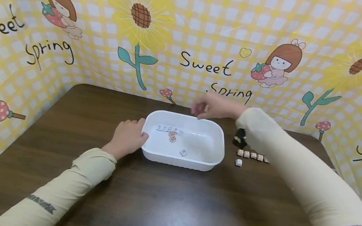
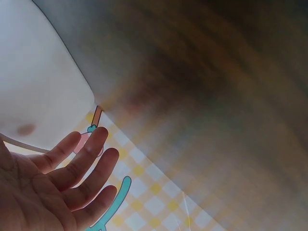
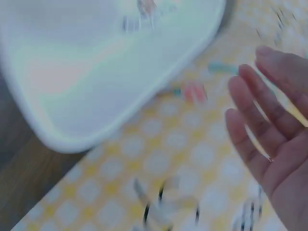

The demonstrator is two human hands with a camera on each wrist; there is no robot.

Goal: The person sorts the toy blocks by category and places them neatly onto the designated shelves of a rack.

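Note:
A white plastic basin (image 1: 177, 160) stands on the table. At its left end my left hand (image 1: 128, 137) holds the rim, thumb over the edge; in the left wrist view, the other fingers (image 2: 91, 168) spread loosely outside the wall. Inside the basin lie a short row of white keycaps (image 1: 169, 129), orange-printed keycaps (image 1: 172, 137) beside it, and a separate white keycap (image 1: 183, 152) nearer the front. Blurred by motion, my right hand (image 1: 215, 106) hovers at the back rim. In the right wrist view its fingers (image 3: 260, 125) are loosely bent, with nothing visible between them.
Right of the basin, a row of keycaps (image 1: 253, 155) runs along the dark wooden table (image 1: 159, 204), partly hidden by the right sleeve. One single keycap (image 1: 238, 163) sits before that row. A yellow checked cloth (image 1: 209, 22) hangs behind and at both sides.

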